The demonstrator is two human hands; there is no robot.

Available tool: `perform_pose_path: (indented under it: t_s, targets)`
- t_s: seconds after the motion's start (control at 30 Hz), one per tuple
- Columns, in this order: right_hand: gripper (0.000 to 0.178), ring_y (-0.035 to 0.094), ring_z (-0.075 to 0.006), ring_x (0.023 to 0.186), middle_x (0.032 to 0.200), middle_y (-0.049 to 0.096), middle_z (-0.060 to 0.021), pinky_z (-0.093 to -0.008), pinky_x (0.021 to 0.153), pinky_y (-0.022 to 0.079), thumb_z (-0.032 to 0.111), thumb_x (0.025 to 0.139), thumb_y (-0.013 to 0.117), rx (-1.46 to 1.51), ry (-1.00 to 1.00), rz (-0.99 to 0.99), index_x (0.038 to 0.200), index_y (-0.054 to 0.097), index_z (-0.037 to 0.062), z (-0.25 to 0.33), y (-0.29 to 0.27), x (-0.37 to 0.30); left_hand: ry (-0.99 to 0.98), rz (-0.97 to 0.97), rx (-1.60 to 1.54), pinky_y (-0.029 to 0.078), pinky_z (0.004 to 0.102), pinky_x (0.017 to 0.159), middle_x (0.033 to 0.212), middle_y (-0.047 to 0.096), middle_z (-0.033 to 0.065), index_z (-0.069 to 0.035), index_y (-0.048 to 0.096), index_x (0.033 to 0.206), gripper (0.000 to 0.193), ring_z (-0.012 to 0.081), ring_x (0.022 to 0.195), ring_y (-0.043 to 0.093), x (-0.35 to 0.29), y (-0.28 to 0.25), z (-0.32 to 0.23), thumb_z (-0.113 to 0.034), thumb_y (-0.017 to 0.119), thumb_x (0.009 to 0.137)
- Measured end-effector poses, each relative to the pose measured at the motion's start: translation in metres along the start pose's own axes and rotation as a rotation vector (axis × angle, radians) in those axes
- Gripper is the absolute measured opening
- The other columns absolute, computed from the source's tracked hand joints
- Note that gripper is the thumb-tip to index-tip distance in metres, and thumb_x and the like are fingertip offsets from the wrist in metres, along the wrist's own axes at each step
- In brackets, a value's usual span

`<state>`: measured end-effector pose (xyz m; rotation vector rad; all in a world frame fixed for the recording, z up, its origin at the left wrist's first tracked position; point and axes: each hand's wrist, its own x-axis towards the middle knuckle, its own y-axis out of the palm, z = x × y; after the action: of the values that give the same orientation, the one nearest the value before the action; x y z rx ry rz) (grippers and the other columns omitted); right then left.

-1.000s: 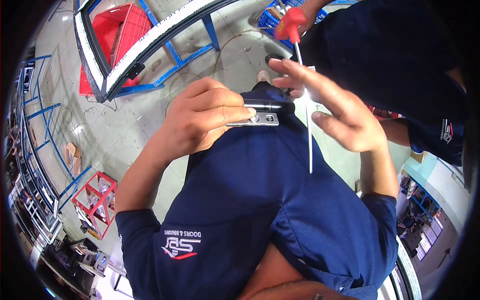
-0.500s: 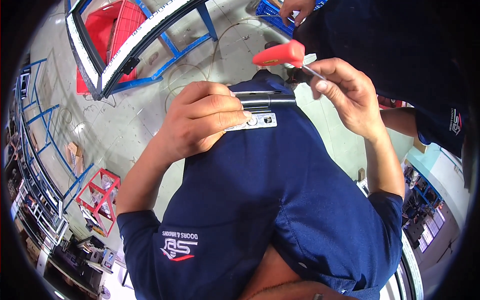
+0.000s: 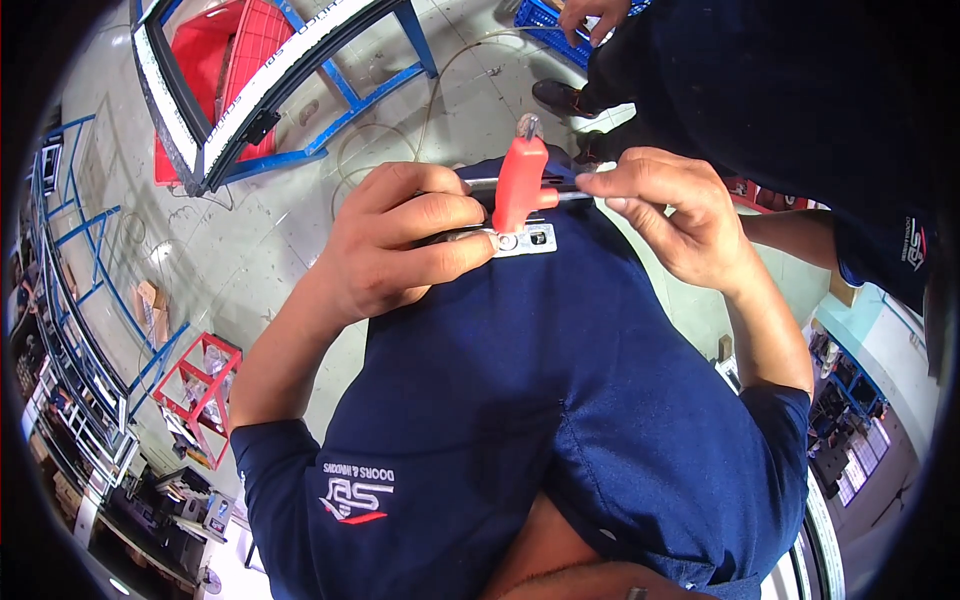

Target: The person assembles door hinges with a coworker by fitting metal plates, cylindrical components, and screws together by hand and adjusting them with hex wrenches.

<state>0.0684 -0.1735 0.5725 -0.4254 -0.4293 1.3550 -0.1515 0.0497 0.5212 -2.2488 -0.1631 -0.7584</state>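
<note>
My left hand [image 3: 400,235] grips a black and silver metal door hinge [image 3: 541,239] across my lap. The hinge's pale plate, with holes in it, sticks out past my fingertips. My right hand [image 3: 680,215] pinches the thin metal shaft of a red T-handle hex key [image 3: 518,185] between thumb and fingers. Its red handle lies in front of the hinge and hides part of the black barrel. Whether handle and hinge touch, I cannot tell.
At the upper left, a framed panel [image 3: 250,105] rests on a blue metal stand [image 3: 345,85] beside a red crate [image 3: 205,60]. A red rack [image 3: 200,400] stands at the left. Another person's hand [image 3: 592,18] is near a blue basket [image 3: 545,38], and a hose [image 3: 432,110] crosses the floor.
My right hand has swung the hex key left and down, turning its red handle from beside the hinge to upright in front of it. My left hand keeps its hold on the hinge.
</note>
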Motion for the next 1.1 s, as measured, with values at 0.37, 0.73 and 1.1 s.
perform_pose_path:
  t_s: [0.37, 0.73, 1.1]
  targets:
    - [0.025, 0.068, -0.0270, 0.077, 0.089, 0.072, -0.0137, -0.0377, 0.069, 0.053, -0.008, 0.084, 0.067, 0.112, -0.093, -0.158, 0.107, 0.073, -0.0019, 0.005, -0.005, 0.004, 0.021, 0.027, -0.007, 0.053, 0.0379, 0.074, 0.100, 0.067, 0.0011, -0.017, 0.074, 0.099, 0.027, 0.0259, 0.090, 0.064, -0.001, 0.000, 0.001, -0.015, 0.067, 0.073]
    - [0.024, 0.068, -0.0245, 0.079, 0.102, 0.076, -0.0121, -0.0375, 0.071, 0.053, -0.007, 0.089, 0.068, 0.269, -0.003, -0.302, 0.111, 0.075, 0.0007, 0.002, -0.002, -0.005, 0.017, 0.025, 0.014, 0.050, 0.0377, 0.073, 0.101, 0.067, 0.0012, -0.018, 0.074, 0.099, 0.032, 0.0258, 0.092, 0.064, -0.003, 0.001, -0.001, -0.012, 0.070, 0.068]
    - [0.009, 0.053, -0.0081, 0.079, 0.090, 0.059, 0.0010, -0.0258, 0.073, 0.046, 0.004, 0.096, 0.063, 0.312, 0.137, -0.130, 0.105, 0.063, 0.0024, 0.001, 0.017, 0.000, -0.032, -0.007, -0.063, 0.053, 0.0379, 0.076, 0.100, 0.069, 0.0025, -0.015, 0.074, 0.100, 0.034, 0.0279, 0.091, 0.064, -0.004, 0.006, 0.004, -0.006, 0.075, 0.067]
